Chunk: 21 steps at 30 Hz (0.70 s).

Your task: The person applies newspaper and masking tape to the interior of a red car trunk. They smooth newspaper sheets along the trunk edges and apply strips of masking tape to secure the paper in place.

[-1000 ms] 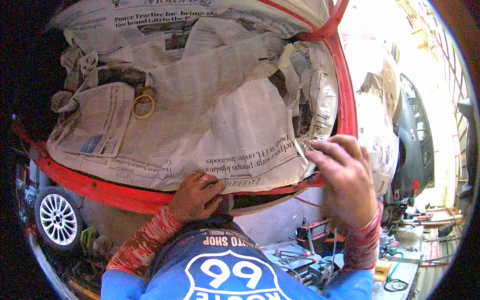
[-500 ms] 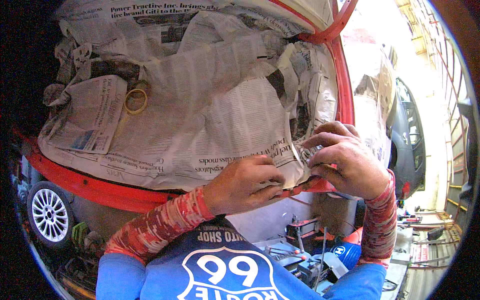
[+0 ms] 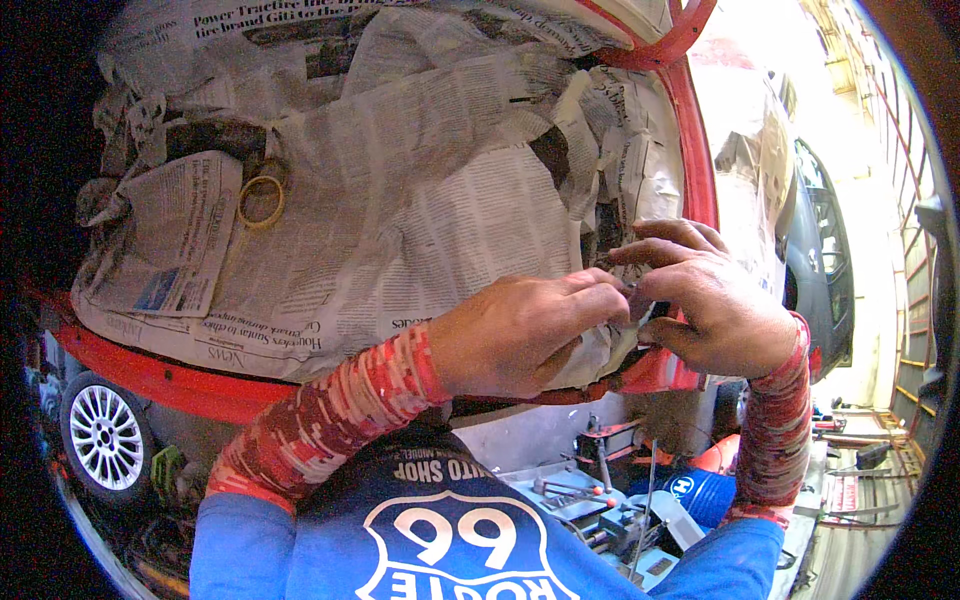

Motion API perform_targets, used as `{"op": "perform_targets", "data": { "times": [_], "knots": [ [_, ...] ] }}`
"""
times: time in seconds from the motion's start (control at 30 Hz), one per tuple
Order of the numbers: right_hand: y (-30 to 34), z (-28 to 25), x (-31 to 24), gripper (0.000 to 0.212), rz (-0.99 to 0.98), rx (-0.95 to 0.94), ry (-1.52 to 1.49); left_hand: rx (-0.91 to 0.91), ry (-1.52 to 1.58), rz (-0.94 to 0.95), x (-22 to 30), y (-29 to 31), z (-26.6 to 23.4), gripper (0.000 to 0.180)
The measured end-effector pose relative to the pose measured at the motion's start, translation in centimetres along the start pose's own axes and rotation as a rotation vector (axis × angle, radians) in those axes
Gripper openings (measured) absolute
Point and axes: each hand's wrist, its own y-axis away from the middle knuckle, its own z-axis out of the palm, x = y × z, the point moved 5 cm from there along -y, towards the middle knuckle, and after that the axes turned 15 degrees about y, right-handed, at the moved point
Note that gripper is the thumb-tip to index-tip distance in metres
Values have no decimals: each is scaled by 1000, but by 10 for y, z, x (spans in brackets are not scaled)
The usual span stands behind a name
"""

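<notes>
Sheets of newspaper (image 3: 480, 220) cover a red-edged car opening in front of me. Close to its right front corner, my right hand (image 3: 710, 300) bends its fingers and thumb round the crumpled paper edge. My left hand (image 3: 530, 330) comes in from the left with fingers pinched together, its fingertips meeting those of the right hand. Whatever lies between the left fingertips is hidden. A yellowish roll of tape (image 3: 242, 210) rests on the newspaper at the left, apart from both hands.
Red painted metal (image 3: 180, 385) borders the paper in front and on the right. A wheel (image 3: 105, 437) stands below left. Behind my right arm are a blue drum (image 3: 700, 500) and a tray of tools (image 3: 575, 490). A dark car (image 3: 815, 260) stands at the far right.
My left hand has moved right and slightly up, and its fingertips now reach the right hand's. The right hand stays at the paper's corner. The view has shifted slightly.
</notes>
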Motion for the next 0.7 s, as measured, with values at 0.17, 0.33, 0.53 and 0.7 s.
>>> {"op": "perform_targets", "data": {
  "times": [0.17, 0.33, 0.53, 0.7],
  "knots": [
    [-1, -1, 7, 29, -19, 6, -31, -119, -54, -144, -7, -10, 2, 39],
    [5, 0, 10, 33, -18, 30, -95, -104, 48, -75, -13, -9, 2, 21],
    [9, 2, 6, 30, -29, 31, -114, -80, 185, -68, -17, -7, 1, 17],
    [9, 4, 3, 19, -67, 69, -136, -53, 197, -48, -16, -5, 6, 19]
  ]
}}
